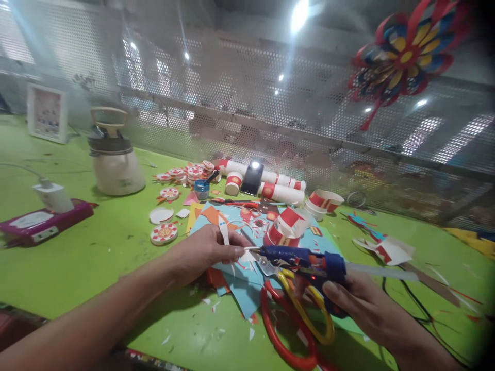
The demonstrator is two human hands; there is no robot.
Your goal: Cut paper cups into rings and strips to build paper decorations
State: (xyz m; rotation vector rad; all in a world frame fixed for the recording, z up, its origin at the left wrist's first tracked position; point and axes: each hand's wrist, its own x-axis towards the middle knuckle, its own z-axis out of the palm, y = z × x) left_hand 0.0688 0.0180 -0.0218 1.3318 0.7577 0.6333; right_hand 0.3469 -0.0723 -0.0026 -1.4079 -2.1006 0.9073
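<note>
In my right hand (351, 304) is a blue glue gun (297, 259), its red light lit and a clear glue stick (381, 271) jutting from the back. The nozzle points left, right at the fingertips of my left hand (220, 247). Those fingers pinch a white paper strip (224, 230). Beneath the gun lie scissors (286, 345) with red and yellow handles, partly hidden by my right hand. Light-blue paper sheets (243, 291) with scraps are spread under both hands. A cut red and white paper cup (284, 232) stands just behind the gun.
Behind are paper cups (284, 193), a phone (252, 178), a blue jar (201, 189) and decorated discs (164, 233). At left are a white kettle-like pot (116, 170), a purple power strip (48, 221) and a picture frame (47, 113). A black cord (417, 301) lies at right.
</note>
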